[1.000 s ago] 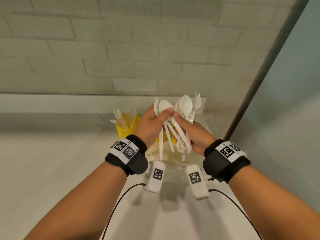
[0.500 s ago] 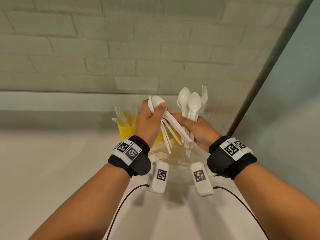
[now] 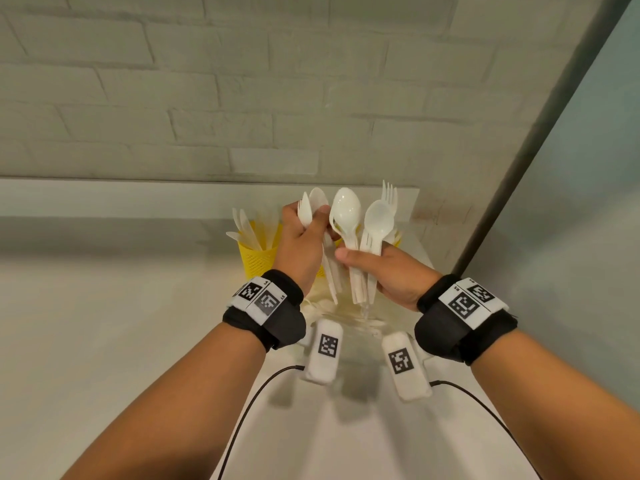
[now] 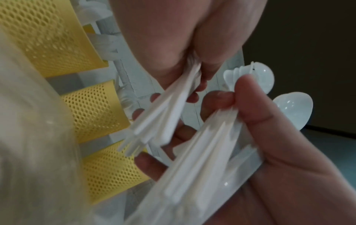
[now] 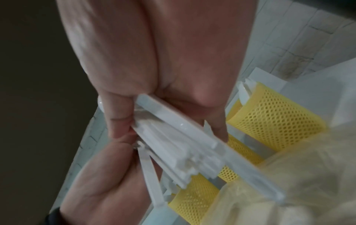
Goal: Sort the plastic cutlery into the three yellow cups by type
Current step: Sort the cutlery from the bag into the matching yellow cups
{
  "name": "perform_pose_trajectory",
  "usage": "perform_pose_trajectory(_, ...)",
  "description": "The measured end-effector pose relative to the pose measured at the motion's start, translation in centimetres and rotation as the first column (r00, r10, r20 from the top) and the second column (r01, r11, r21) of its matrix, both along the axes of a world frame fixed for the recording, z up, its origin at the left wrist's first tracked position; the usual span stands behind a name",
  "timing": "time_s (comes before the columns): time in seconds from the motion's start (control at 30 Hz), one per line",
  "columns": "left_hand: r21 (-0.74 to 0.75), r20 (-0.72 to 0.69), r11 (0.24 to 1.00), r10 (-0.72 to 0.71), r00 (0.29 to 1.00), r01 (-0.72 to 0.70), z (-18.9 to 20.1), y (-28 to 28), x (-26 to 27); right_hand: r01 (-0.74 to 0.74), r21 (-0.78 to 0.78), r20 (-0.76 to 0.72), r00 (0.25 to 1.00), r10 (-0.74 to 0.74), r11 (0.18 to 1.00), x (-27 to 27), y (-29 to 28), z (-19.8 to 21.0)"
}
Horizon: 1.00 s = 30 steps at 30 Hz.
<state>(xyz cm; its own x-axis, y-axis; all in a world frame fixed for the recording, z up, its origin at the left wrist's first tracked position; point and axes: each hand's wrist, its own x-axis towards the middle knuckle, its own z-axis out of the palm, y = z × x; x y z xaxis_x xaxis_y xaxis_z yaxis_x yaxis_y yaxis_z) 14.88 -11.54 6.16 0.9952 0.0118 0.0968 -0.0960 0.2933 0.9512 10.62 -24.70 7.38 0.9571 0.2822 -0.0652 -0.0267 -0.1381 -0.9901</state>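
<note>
Sorting was partway done, by my reading. Both hands were raised over the cups, each clamped on cutlery: the left hand (image 3: 304, 244) gripped a few spoons (image 3: 313, 207) by their necks, handles hanging down, and the right hand (image 3: 388, 268) clutched a bigger bundle (image 3: 360, 258) of spoons with at least one fork (image 3: 389, 195) sticking up behind. The two hands sat close, thumbs nearly meeting, as if pieces were being picked from one bunch to the other.

Three yellow mesh cups stood in a row on the desk (image 3: 104, 341) near the wall. The left cup (image 3: 256, 258) already held several white pieces, knives by the look of the flat blades. The other two (image 4: 92, 111) showed white pieces at their rims in the wrist views, too blurred to name. A clear bag (image 5: 289, 175) lay in front of the cups; whether it still held cutlery was hard to tell. Both handfuls were still to be dropped in.
</note>
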Motion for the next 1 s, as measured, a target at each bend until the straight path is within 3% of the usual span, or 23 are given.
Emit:
perform_pose_trajectory(0.3, 0.083, -0.026, 0.977, -0.196, 0.980, 0.198, 0.2, 0.4, 0.4, -0.077, -0.058, -0.017, 0.997, 0.076, 0.995, 0.3, -0.4, -0.4)
perform_pose_trajectory(0.4, 0.176, 0.017, 0.944, -0.288, 0.958, 0.280, 0.3, 1.3, 0.6, -0.073, -0.080, -0.010, 0.997, 0.073, 0.994, 0.1, -1.0, -0.3)
perform_pose_trajectory(0.5, 0.254, -0.026, 0.890, -0.386, 0.922, 0.379, 0.5, 2.3, 1.0, -0.103, -0.061, -0.048, 0.994, 0.100, 0.993, -0.1, -1.8, -0.1)
perform_pose_trajectory(0.63, 0.478, -0.008, 0.808, -0.389, 0.921, 0.345, 1.0, 2.5, 1.7, -0.096, -0.018, -0.057, 0.994, 0.095, 0.995, -0.1, -2.3, -0.5)
perform_pose_trajectory(0.73, 0.507, -0.001, 0.785, -0.412, 0.911, 0.356, 1.4, 2.1, 2.0, -0.087, 0.067, -0.062, 0.994, 0.091, 0.994, 0.0, -2.8, -0.8)
perform_pose_trajectory(0.9, 0.405, 0.044, 0.862, -0.352, 0.935, 0.306, 2.7, 0.6, 2.9, 0.129, 0.174, -0.093, 0.989, -0.114, 0.976, -0.4, -5.5, -0.6)
perform_pose_trajectory(1.0, 0.423, 0.118, 0.878, -0.300, 0.947, 0.225, 4.0, -0.7, 4.1, 0.215, 0.182, -0.070, 0.976, -0.205, 0.959, -0.5, -7.5, 0.0)
